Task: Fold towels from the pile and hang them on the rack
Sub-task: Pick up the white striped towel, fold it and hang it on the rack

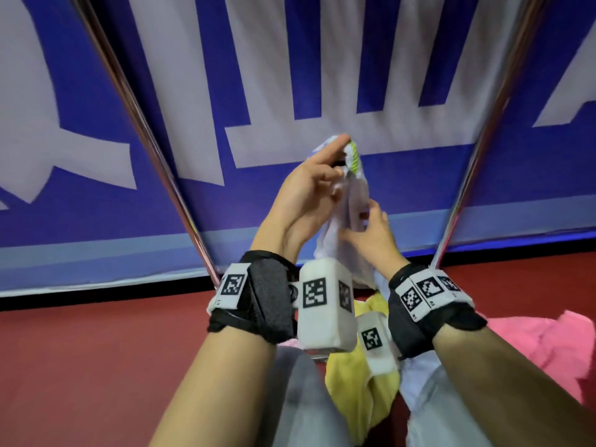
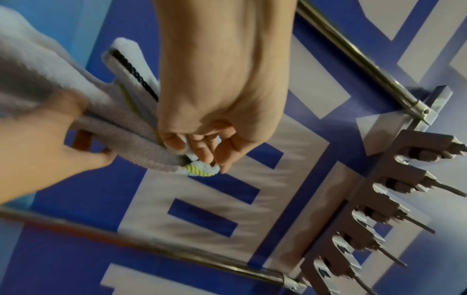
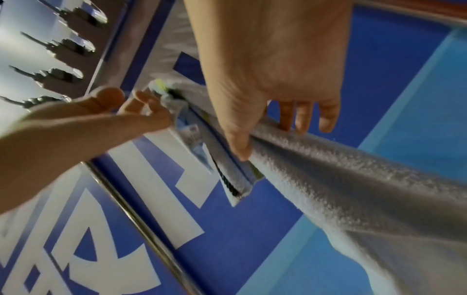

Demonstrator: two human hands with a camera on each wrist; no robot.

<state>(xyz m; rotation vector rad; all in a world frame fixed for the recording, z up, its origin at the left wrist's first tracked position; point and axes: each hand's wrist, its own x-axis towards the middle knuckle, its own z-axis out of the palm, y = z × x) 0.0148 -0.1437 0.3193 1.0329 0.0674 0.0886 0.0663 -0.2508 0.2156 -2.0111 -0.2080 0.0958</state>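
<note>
The person holds a pale towel [image 1: 348, 201] up in front of a blue banner [image 1: 96, 201] printed with big white characters, too cropped to read. The left hand [image 1: 309, 195] pinches the towel's top corner, where a yellow-green stripe [image 1: 354, 156] shows, with the forefinger stretched out along it. The right hand [image 1: 371, 233] grips the towel lower down, thumb on one side and fingers curled on the other.

Both wrists wear black straps with square black-and-white code tags [image 1: 233, 283], no words legible. On the red floor [image 1: 96, 350] beneath the arms lie a yellow towel [image 1: 364, 398] and a pink towel [image 1: 541, 346].

Only the left wrist view shows the rack's [image 2: 359, 217] top bracket with its row of pegs, joined to two metal poles [image 2: 353, 49]. It also shows a dark cord line [image 2: 134, 73] along the towel's hem. The right wrist view shows a small sewn label [image 3: 194, 137] by that hem, its print blurred.
</note>
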